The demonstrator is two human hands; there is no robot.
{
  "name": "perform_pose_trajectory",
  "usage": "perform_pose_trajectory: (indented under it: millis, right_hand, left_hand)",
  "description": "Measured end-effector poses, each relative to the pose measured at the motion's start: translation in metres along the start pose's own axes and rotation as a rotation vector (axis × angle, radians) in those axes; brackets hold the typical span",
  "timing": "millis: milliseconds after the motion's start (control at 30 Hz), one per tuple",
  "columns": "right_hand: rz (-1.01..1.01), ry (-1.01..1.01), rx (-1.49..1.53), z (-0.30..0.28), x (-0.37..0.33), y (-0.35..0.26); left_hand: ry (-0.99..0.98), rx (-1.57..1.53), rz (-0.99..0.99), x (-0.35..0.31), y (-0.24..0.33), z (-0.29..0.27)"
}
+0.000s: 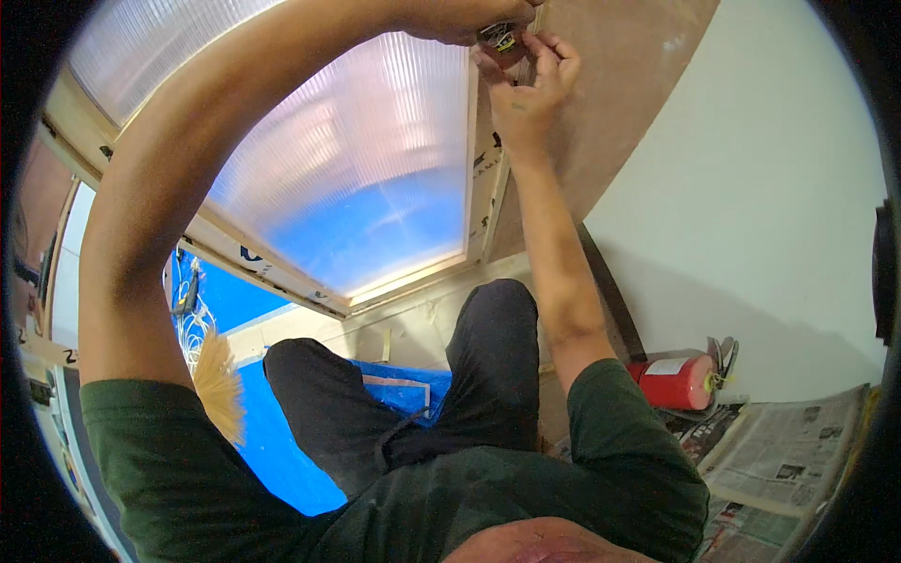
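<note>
Held item (503, 43): dark, yellow-marked. Panel (375, 141): fine pale stripes. Shirt (624, 422): dark green. Extinguisher (690, 383): red.

The person wears a dark green T-shirt (450, 493) in a plain fabric, creased across the near chest. Its short left sleeve (145, 422) ends in a hem above the elbow, and so does the right sleeve (615, 413). Black trousers (493, 375) cover both legs, with a dark drawstring (399, 433) near the waist. A small greenish mark (518, 106) shows on the bare right hand (526, 70), near the wrist.
</note>
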State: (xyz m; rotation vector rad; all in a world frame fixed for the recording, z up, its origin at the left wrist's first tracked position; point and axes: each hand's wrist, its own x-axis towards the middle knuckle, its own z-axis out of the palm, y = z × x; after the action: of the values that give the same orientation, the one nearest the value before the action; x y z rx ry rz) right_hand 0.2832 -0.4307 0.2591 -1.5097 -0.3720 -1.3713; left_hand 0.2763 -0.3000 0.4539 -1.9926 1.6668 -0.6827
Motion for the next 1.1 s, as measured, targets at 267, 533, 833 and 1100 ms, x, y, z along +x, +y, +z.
perform_pose_trajectory:
  millis: [267, 533, 833, 1100]
  right_hand:
    - [-0.098, 0.012, -0.173, -0.007, -0.018, 0.014]
    - [-0.056, -0.02, -0.158, -0.009, -0.043, 0.016]
    - [0.022, -0.077, -0.198, -0.02, -0.087, 0.04]
    - [0.162, -0.245, -0.289, -0.047, -0.121, 0.037]
  left_hand:
    - [-0.088, 0.026, 0.007, 0.006, 0.01, 0.016]
    - [-0.103, -0.022, 0.075, 0.004, 0.022, 0.039]
    - [-0.124, -0.058, 0.1, 0.007, 0.05, 0.078]
    - [-0.146, -0.024, 0.106, 0.004, 0.093, 0.145]
